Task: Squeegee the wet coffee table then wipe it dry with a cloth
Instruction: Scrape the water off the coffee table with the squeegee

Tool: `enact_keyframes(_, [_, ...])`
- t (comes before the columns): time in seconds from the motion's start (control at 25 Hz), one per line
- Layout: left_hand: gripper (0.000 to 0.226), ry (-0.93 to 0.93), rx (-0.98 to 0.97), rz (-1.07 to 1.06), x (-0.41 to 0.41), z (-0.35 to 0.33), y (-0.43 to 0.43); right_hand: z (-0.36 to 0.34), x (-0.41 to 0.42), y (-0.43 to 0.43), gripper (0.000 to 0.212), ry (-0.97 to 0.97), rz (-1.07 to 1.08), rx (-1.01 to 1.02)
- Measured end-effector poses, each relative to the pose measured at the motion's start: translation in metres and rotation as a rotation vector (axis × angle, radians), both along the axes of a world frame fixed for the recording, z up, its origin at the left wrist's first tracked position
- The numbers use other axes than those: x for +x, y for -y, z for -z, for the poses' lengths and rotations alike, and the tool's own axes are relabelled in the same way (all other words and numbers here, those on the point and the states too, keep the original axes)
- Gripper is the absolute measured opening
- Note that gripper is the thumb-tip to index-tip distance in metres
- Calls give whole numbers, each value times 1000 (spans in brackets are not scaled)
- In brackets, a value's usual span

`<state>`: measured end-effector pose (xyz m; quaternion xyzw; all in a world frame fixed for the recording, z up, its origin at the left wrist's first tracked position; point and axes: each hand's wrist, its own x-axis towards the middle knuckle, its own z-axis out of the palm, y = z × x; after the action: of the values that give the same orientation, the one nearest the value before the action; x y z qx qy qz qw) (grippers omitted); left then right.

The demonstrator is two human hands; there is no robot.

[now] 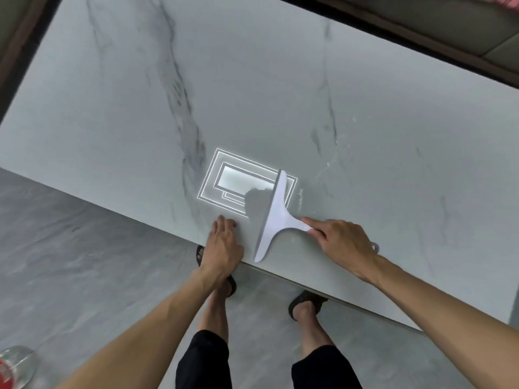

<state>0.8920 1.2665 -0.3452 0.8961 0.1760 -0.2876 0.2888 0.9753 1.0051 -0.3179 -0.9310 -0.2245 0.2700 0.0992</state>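
Head view: right hand (342, 242) grips one squeegee (276, 217); left hand (224, 245) touches one table (280, 94).

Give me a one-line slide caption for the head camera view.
Right hand holds a white squeegee on the marble coffee table near its front edge, left hand resting beside it.

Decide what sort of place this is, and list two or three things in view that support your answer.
Probably a living room at home: a low, marble-look coffee table, a ceiling light's reflection in its top, and what looks like cushioned seating beyond its far edge.
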Motion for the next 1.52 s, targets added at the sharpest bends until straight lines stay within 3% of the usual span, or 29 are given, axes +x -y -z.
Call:
enact_keyframes(0.24, [58,-223,131,44,11,8,78,-9,24,113,36,13,45,-62])
enact_keyframes(0.36, [53,-165,128,-34,16,3,81,-22,26,143,36,34,94,-50])
enact_keyframes(0.44, [46,-101,85,-221,15,-4,79,-29,19,141,37,55,76,6])
enact_keyframes(0.56, [36,-46,28,-440,2,-11,76,-22,-1,101,40,-12,-103,126])
enact_keyframes(0.8, [29,-13,44,-449,-33,-11,84,16,-32,29,34,-142,-518,77])
enact_keyframes(1.0, [40,18,7,-199,-29,-2,126,13,-4,104,35,-125,-396,6])
enact_keyframes(1.16, [43,-59,7,-122,-14,1,156,-9,23,186,34,-101,-219,-101])
enact_keyframes(1.36, [34,-22,7,-272,-15,-7,148,-41,31,233,36,13,-173,-199])
enact_keyframes(1.52, [23,48,19,-500,-26,-13,112,-31,20,152,35,-62,-400,-33])
